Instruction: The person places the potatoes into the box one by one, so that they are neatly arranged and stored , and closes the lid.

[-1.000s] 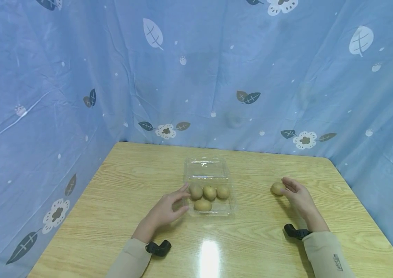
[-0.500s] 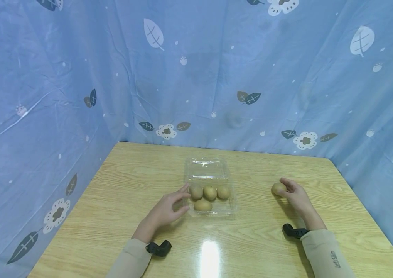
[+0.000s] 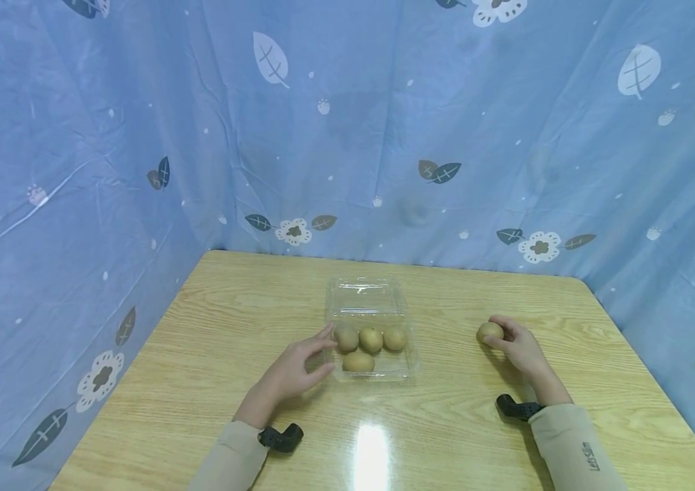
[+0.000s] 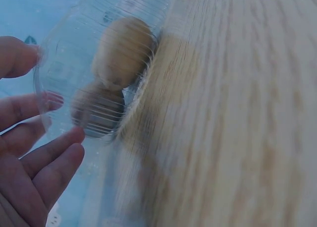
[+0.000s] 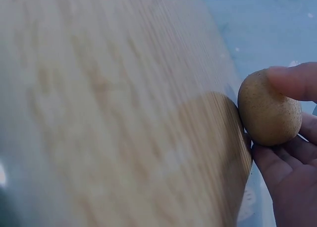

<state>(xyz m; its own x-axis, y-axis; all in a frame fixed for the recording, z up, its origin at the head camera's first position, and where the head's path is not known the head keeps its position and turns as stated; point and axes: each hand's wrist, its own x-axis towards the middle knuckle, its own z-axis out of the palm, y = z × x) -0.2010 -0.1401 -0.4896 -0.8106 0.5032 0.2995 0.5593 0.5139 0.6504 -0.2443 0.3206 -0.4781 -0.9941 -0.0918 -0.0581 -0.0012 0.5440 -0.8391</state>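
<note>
My right hand (image 3: 520, 346) holds a brown kiwi (image 3: 490, 332) on the right side of the table. In the right wrist view the thumb (image 5: 297, 81) lies on top of the speckled kiwi (image 5: 267, 110), with the other fingers around its far and lower sides. The kiwi stays close over the wood. My left hand (image 3: 293, 368) rests its spread fingertips against the left side of a clear plastic box (image 3: 405, 374). Three kiwis stand in a row at the back of the box, and another kiwi (image 3: 359, 362) lies sideways at the front left.
The box's clear lid (image 3: 364, 296) is folded back behind it. A wooden table (image 3: 249, 293) lies under everything, and a blue patterned curtain (image 3: 335, 150) hangs along its back and sides. Black cameras sit on both wrists.
My right hand has closed in on the loose kiwi and now grips it, shifting slightly left. My left hand and the box have stayed in place.
</note>
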